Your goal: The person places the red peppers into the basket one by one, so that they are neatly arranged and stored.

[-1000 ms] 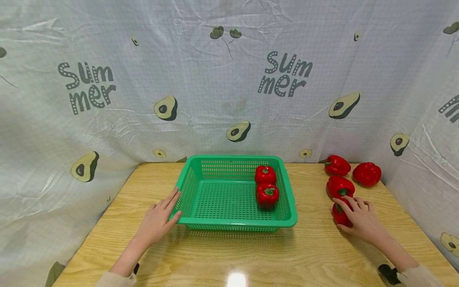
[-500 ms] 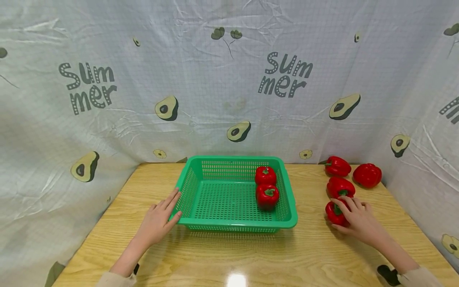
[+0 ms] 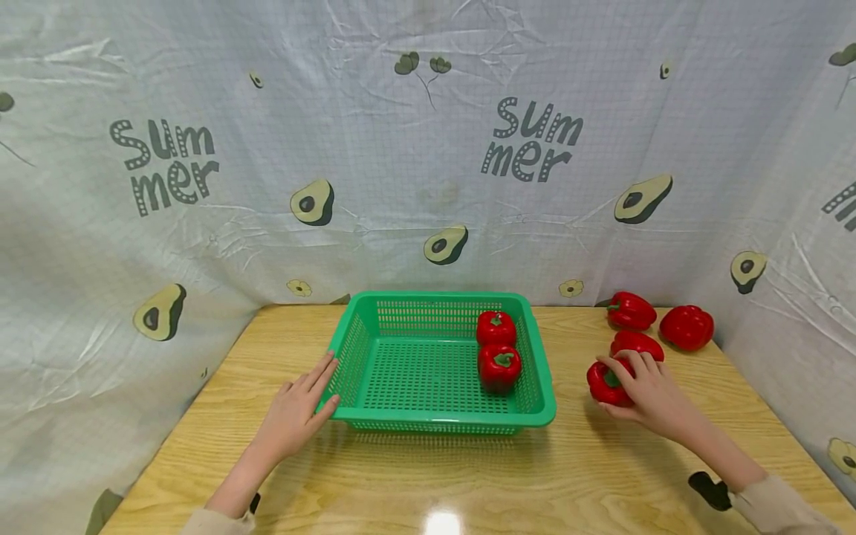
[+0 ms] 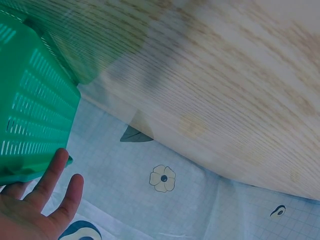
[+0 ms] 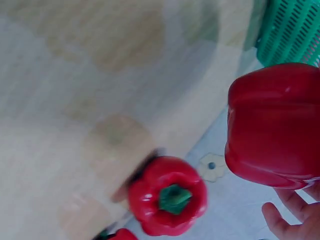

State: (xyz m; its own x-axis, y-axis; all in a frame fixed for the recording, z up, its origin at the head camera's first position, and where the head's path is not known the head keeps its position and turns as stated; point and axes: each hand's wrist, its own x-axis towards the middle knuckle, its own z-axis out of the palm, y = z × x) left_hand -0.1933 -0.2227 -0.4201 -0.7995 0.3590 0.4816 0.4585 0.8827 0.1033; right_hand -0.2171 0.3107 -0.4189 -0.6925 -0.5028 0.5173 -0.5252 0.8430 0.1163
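- Red bell pepper [image 3: 607, 383], head view: it is sitting inside the grasp of the right hand [image 3: 650, 397], just right of the green basket [image 3: 542, 405] and above the wooden table [image 3: 414, 483]; whether it is touching the tabletop cannot be told.
- The pepper is showing glossy red skin with a green stem facing the camera.
- The right hand is curling its fingers over the top of the pepper, with the forearm reaching in from the lower right.
- The left hand [image 3: 294, 412] is lying flat with straight fingers, touching the basket's near left corner and gripping nothing.
- Two peppers [image 3: 498, 349] are lying in the basket's right half; three more peppers [image 3: 652, 327] are lying near the table's far right corner.
- Left wrist view: the left hand's fingers [image 4: 50, 180] are stretching straight beside the basket's wall [image 4: 30, 115], with the printed cloth [image 4: 165, 200] behind the table edge.
- Right wrist view: the held pepper [image 5: 275, 125] is filling the right side, smooth and glossy, with fingertips [image 5: 285, 225] showing just below it.
- Another pepper [image 5: 167, 195] is resting apart from it, stem towards the camera.
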